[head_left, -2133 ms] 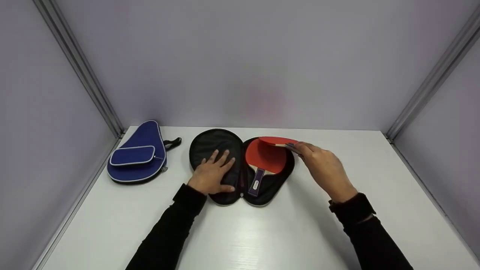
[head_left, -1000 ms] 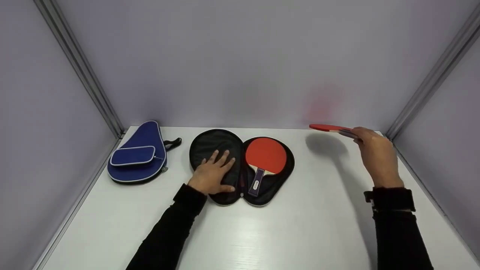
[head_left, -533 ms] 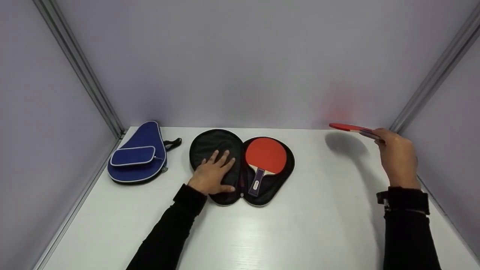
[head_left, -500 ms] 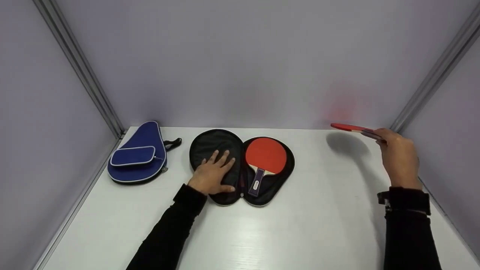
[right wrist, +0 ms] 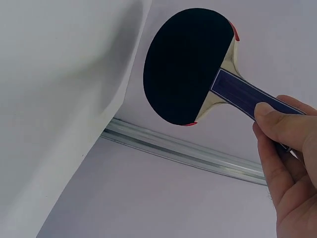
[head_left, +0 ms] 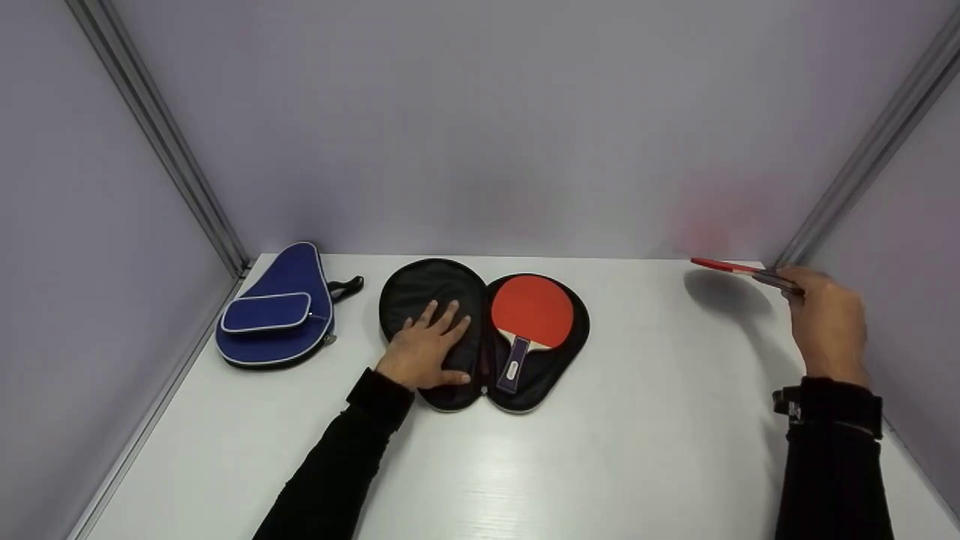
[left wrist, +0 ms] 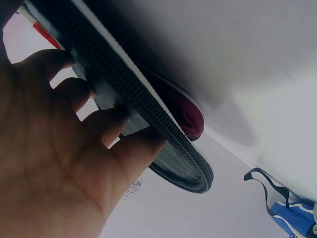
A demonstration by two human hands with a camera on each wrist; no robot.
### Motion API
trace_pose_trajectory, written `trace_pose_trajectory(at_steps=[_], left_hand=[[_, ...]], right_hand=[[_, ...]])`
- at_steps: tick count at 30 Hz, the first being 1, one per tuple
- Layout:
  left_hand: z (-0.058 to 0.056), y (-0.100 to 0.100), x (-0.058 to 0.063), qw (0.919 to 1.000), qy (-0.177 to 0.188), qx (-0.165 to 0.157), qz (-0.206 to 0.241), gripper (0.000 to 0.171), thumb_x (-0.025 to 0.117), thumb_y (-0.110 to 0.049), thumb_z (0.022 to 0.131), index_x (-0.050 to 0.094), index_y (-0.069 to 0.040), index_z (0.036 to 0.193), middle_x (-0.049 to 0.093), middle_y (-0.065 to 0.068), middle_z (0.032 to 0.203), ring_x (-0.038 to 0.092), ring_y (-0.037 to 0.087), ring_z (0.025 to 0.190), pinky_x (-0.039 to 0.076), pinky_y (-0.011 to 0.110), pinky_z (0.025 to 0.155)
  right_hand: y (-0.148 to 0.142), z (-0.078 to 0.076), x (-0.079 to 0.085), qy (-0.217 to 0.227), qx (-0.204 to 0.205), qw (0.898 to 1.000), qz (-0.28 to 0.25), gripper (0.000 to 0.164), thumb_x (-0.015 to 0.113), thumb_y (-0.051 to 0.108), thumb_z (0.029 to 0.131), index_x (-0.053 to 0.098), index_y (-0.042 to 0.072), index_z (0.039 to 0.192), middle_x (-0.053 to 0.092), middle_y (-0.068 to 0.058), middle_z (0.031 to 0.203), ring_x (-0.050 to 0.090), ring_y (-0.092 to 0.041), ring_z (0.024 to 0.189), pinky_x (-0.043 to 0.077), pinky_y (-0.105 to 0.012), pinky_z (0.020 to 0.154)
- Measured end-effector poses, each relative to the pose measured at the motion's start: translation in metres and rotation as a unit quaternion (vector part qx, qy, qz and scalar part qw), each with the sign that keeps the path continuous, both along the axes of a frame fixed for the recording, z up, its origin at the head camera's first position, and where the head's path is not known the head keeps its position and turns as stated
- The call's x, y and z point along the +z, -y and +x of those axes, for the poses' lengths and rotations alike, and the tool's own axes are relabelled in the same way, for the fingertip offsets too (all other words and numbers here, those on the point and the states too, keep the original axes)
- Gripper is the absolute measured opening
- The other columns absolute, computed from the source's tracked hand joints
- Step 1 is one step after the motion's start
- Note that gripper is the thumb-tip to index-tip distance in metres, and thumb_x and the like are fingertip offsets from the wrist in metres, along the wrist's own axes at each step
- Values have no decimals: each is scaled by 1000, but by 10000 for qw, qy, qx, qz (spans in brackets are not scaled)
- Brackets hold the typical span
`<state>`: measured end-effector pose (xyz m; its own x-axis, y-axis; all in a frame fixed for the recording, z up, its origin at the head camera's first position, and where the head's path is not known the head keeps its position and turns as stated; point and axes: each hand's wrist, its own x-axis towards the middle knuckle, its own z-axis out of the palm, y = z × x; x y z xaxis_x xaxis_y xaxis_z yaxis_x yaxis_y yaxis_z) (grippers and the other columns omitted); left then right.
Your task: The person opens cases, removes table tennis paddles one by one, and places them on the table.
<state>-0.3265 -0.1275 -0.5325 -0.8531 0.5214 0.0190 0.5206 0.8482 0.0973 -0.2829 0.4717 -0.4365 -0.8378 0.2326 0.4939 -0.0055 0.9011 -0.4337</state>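
My right hand (head_left: 829, 322) pinches the handle of a table tennis paddle (head_left: 724, 265) above the table's back right corner. In the right wrist view the paddle (right wrist: 185, 67) shows its black underside, with thumb and fingers around the purple handle. My left hand (head_left: 424, 349) lies with spread fingers on the left half of an opened black paddle case (head_left: 409, 285). The right half of the case holds a second paddle (head_left: 532, 311), red side up, handle toward me. In the left wrist view the fingers of the left hand (left wrist: 69, 134) reach over the zipper edge.
A blue paddle case (head_left: 274, 345) with white piping, a front pocket and a black strap (head_left: 346, 287) lies at the back left of the white table (head_left: 600, 465). Grey walls (head_left: 480, 135) enclose the table at the back and sides.
My right hand has lifted the paddle away from the black case and carried it to the far right, now slightly lower than half a second ago. The left hand has stayed in place.
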Motion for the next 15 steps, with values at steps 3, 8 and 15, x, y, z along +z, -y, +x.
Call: trace_pose_trajectory(at_steps=[3,8,15], left_hand=[[-3,0,-3,9999,123,37,65,110,84,-72,100,39,-20,185,25,15,197,25,54,182,43,82,134],[2,-1,3,9996,211,110,119,110,86,-70,99,39,-20,185,24,14,198,23,52,183,41,82,135],[26,-8,37,9994,207,193,-222,103,84,-65,103,41,-17,184,27,17,196,28,51,181,45,76,136]], right_hand=[[-4,-1,-4,29,-1,10000,28,35,73,-9,109,81,3,140,77,-32,146,73,-66,130,59,-81,96],[-8,-1,-9,23,95,9999,60,33,74,-10,107,82,1,137,77,-34,144,72,-67,129,57,-81,99],[-11,1,-11,135,184,9997,-37,35,76,-4,110,79,-1,145,75,-37,145,70,-68,133,56,-79,105]])
